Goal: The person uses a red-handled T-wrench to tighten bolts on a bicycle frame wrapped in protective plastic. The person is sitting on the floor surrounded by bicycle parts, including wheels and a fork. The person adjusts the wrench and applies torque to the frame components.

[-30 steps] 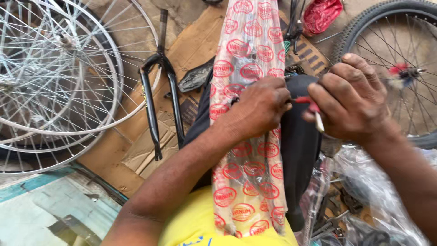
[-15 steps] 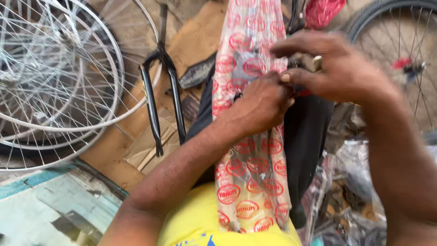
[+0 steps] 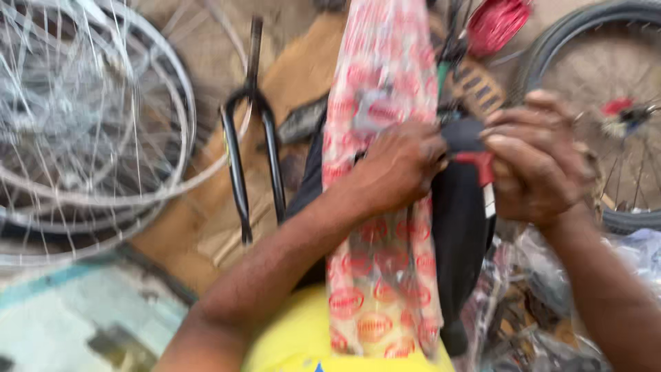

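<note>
A long clear plastic wrapper point(image 3: 382, 227) printed with red ovals runs down the middle of the head view, lying over a black bicycle part point(image 3: 458, 234). My left hand point(image 3: 396, 165) is closed on the wrapper about halfway up. My right hand point(image 3: 537, 162) pinches a small red-handled tool point(image 3: 482, 169) against the black part just right of the wrapper. The two hands are nearly touching. The frame is blurred by motion.
A stack of bare spoked rims point(image 3: 82, 131) lies at left. A black bicycle fork point(image 3: 248, 138) rests on brown cardboard point(image 3: 303, 76). A tyred wheel point(image 3: 606, 103) stands at right. Crumpled clear plastic point(image 3: 544, 296) sits lower right, a red bag point(image 3: 496, 24) at top.
My right hand dropped from above my left hand back down to the right side, with the red tool now against the black part. My left hand stayed gripped on the wrapper.
</note>
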